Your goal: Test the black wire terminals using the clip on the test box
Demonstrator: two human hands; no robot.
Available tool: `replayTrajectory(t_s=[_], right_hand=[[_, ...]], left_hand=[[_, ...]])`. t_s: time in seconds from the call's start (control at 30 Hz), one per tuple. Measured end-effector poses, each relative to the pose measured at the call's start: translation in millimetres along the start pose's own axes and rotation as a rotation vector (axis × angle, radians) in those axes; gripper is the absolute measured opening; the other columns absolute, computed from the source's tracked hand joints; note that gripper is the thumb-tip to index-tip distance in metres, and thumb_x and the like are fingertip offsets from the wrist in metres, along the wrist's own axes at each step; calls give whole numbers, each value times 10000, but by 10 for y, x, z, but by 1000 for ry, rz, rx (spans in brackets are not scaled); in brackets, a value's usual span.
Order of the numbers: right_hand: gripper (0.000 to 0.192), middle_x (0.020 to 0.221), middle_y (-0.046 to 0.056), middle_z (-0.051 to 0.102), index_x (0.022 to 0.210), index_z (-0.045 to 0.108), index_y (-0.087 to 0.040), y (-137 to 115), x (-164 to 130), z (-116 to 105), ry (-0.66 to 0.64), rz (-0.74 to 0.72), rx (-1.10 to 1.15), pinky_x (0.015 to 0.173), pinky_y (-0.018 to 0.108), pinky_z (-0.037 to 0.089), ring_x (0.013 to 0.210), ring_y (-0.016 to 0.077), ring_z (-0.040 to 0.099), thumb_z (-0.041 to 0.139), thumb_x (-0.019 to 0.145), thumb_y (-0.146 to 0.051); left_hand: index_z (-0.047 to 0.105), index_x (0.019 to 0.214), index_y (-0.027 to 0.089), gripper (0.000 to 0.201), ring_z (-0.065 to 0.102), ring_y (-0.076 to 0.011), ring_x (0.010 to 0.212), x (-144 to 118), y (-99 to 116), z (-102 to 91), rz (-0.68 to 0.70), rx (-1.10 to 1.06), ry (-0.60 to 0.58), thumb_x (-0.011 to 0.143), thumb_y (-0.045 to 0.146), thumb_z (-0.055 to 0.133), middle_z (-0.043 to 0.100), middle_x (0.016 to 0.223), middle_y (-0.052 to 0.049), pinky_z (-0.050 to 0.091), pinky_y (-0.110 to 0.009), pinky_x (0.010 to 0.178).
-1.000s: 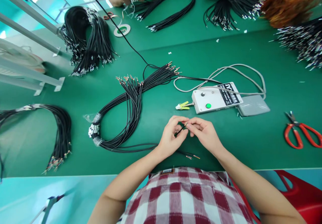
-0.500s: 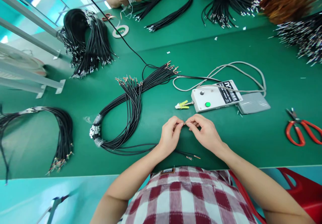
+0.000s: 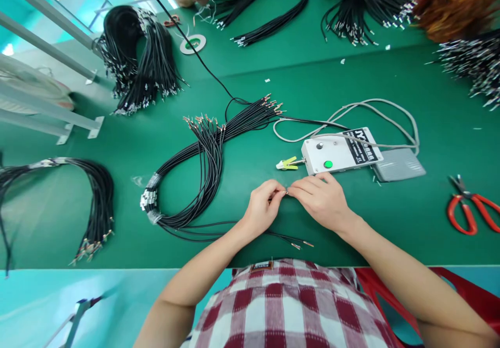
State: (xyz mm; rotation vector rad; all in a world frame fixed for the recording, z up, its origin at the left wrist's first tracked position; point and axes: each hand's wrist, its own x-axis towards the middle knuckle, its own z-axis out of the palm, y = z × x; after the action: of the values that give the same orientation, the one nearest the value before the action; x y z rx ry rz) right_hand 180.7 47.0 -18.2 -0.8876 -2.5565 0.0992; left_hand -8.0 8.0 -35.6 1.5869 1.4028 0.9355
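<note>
Head view: at the centre of the frame, the left hand [image 3: 262, 208] and right hand [image 3: 321, 200] meet fingertip to fingertip, fingers of both pinched shut on the end of a thin black wire [image 3: 283, 194]. Just above them on the green bench [image 3: 410, 218] sits a white control box [image 3: 340, 153]; a looped wire bundle [image 3: 203, 165] lies to the left.

A green-topped table [image 3: 390, 77] stands on a pale turquoise floor [image 3: 58, 301], grey metal rails [image 3: 47, 51] at left.
</note>
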Motion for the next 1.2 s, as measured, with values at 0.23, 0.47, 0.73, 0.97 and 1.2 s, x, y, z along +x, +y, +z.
replayTrajectory(t_s=[0.23,0.47,0.73,0.97,1.2], right_hand=[[217,1208,116,685,1132,638,-160,179,343,-4,-94,148,-249,846,409,300,1101,279,540,621,924,-218],[219,858,43,692,895,667,-204,343,465,187,-161,72,-387,828,397,280,868,228,538,483,961,-106],[202,805,33,677,838,671,-198,375,507,146,-199,74,-371,842,394,273,865,218,544,520,941,-112],[205,819,59,682,838,684,-187,330,559,122,-238,105,-339,857,415,264,865,232,549,521,927,-100],[285,1224,101,698,1222,613,-197,336,266,-195,-37,157,-147,954,458,291,1127,289,591,578,942,-241]], left_hand=[[540,783,181,151,409,-74,485,219,-120,-120,-194,-189,101,890,283,567,506,640,35,295,-206,476],[529,768,181,161,384,-59,463,413,-202,-189,-212,-221,139,849,299,604,496,648,41,263,-201,451],[511,742,184,133,415,-74,480,530,-197,-159,-150,-37,130,870,206,536,491,625,46,268,-211,476],[511,739,186,132,409,-75,479,563,-186,-134,-134,34,127,869,171,523,501,615,53,289,-208,495],[518,739,186,134,412,-79,477,563,-186,-132,-139,39,132,873,177,519,498,608,50,285,-212,489]])
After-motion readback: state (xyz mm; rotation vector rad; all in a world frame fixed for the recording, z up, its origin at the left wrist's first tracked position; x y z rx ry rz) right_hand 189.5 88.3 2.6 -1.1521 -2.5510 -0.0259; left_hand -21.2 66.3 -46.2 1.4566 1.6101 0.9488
